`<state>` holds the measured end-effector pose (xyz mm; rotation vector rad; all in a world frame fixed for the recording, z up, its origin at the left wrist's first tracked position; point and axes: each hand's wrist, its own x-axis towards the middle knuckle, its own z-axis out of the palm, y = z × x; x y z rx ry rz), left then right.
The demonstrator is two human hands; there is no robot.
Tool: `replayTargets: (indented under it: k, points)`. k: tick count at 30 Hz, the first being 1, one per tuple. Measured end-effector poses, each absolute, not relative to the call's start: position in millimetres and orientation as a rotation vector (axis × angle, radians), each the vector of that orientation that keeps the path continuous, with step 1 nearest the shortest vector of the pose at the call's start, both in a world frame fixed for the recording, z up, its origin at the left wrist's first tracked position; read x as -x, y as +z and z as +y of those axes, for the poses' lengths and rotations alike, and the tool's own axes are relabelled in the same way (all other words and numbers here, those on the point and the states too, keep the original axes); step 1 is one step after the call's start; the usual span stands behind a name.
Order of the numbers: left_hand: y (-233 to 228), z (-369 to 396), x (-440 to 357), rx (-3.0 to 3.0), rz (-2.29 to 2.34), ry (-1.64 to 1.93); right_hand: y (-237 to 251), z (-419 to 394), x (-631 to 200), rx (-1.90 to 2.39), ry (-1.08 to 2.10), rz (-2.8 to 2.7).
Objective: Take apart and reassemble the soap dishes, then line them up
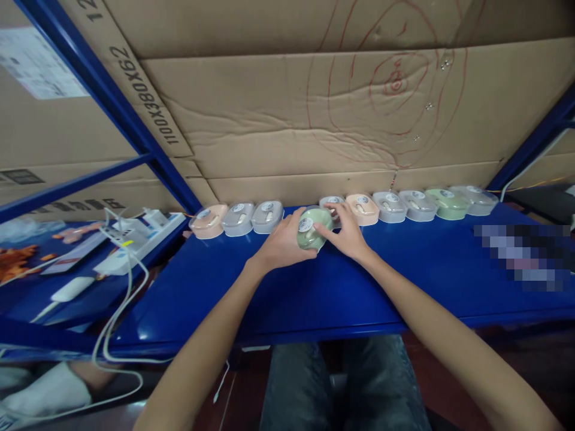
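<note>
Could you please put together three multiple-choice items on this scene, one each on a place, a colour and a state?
1. Where does the row of small cases stand?
A. along the back edge of the blue table, against the cardboard
B. on the floor
C. stacked in a tower

2. What colour is the case between the hands?
A. red
B. pale green
C. black

3. How is that case held?
A. by no hand
B. by one hand only
C. by both the left hand and the right hand

Answers: 1 A, the cases line the table's far edge below the cardboard; 2 B, its shell is light green; 3 C, fingers of both hands wrap it.
</note>
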<state>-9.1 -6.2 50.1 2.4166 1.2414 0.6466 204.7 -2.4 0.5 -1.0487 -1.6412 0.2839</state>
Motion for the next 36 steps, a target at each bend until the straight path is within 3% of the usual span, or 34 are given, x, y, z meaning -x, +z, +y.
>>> replayTargets:
  k: [6,16,26,36]
  points:
    - [47,0,15,-2.425,0.725,0.780,13,1,-220,0.852,0.616,-1.628]
    - [17,10,-3,-1.908,0.739,1.126,11,0,-204,0.985,0.704,-1.177]
    - [18,17,9,-1.789,0.703,0.939,20,-3,-231,0.867,0.844,-1.616]
    - [19,17,9,-1.797,0.749,0.898,22,12,-247,0.965,1.265,-1.032]
